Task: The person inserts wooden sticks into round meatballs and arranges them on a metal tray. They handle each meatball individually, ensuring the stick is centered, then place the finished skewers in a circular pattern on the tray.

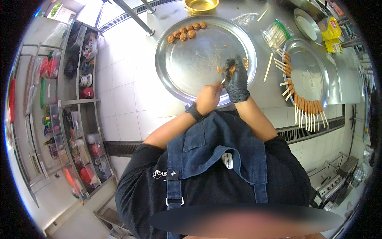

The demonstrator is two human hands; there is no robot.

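Note:
Over the near right part of a large round metal tray [160, 65], my two hands work close together. My left hand [209, 98], bare with a watch at the wrist, pinches a thin wooden stick [223, 81]. In a black glove, my right hand [238, 81] is closed around an orange-brown meat mixture [232, 70] at the stick's other end; the fingers partly hide it. Crumbs of mixture [245, 63] lie by the glove. Several round meatballs [191, 34] sit at the tray's far left.
To the right, an oval metal tray [325, 73] carries shaped skewers [306, 105] along its near-left rim, sticks pointing outward. Between the trays lie a loose stick [268, 67] and a bag of sticks [276, 35]. A golden bowl [201, 4] stands behind; shelving [79, 101] is at left.

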